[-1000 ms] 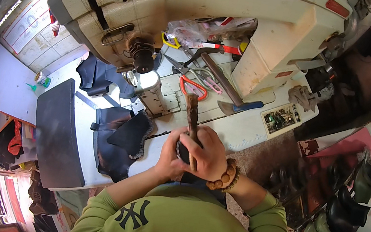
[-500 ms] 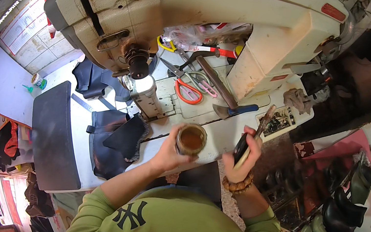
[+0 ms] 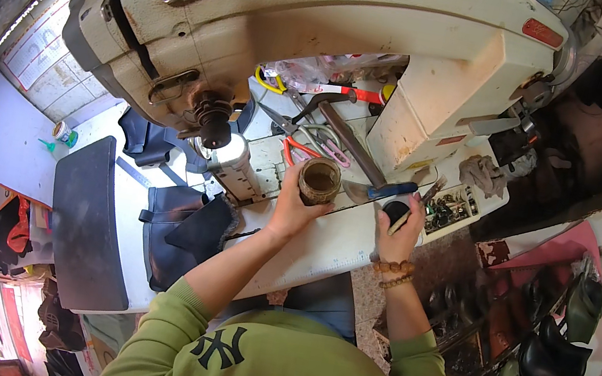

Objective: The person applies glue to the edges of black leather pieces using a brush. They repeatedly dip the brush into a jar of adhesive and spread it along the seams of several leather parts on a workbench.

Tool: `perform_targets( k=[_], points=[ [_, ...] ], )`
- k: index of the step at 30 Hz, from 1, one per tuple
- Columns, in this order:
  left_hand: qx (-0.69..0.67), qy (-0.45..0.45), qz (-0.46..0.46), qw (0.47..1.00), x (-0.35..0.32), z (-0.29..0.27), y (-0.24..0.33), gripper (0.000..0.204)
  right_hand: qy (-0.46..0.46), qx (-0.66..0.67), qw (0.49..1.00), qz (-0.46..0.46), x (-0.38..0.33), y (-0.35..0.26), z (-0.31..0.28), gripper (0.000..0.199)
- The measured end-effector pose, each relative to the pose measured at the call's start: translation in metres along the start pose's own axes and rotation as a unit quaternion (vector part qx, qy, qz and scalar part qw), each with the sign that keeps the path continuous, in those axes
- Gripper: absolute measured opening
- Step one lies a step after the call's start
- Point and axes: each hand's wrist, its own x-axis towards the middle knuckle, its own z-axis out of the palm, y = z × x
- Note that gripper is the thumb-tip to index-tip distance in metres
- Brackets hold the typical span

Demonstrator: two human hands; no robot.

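Holding: left hand (image 3: pixel 291 206) grips a small open jar (image 3: pixel 319 181) from below and the side, fingers wrapped round its wall.
Jar: upright, mouth up, brownish inside, raised just over the white table (image 3: pixel 323 244), in front of the sewing machine (image 3: pixel 327 40).
Right hand: right hand (image 3: pixel 398 233) is closed on a dark round lid (image 3: pixel 394 211) with a thin brush (image 3: pixel 418 202) whose tip points up and right.
Wrist: bead bracelets (image 3: pixel 392 273) on the right wrist.
Beside jar: a blue-handled knife (image 3: pixel 377 192) lies between the two hands; red-handled scissors (image 3: pixel 293 148) lie just behind the jar.
Right of hand: a tray of small parts (image 3: pixel 449 208) near the table edge.
Left: dark leather pieces (image 3: pixel 182 223) lie on the table under the machine head; a black pad (image 3: pixel 89 223) sits further left.
Sleeves: green (image 3: pixel 169 318).
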Motion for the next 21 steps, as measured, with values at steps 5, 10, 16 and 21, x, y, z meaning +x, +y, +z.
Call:
perform_targets(
  k=[5, 10, 16, 21],
  points=[
    [0.022, 0.026, 0.053, 0.998, 0.008, 0.007, -0.008, 0.078, 0.040, 0.057, 0.994, -0.078, 0.009, 0.006, -0.009, 0.044],
    [0.034, 0.062, 0.050, 0.996, 0.025, 0.008, -0.012, 0.085, -0.022, -0.067, 0.966, -0.250, 0.017, 0.001, -0.033, 0.035],
    [0.141, 0.153, 0.074, 0.975, -0.009, 0.007, 0.017, 0.083, -0.122, -0.047, 0.940, -0.314, 0.012, -0.009, -0.036, 0.035],
    [0.307, -0.071, 0.289, 0.904, -0.047, 0.032, 0.044, 0.041, -0.109, -0.063, 0.933, -0.337, 0.034, 0.010, -0.042, 0.030]
  ],
)
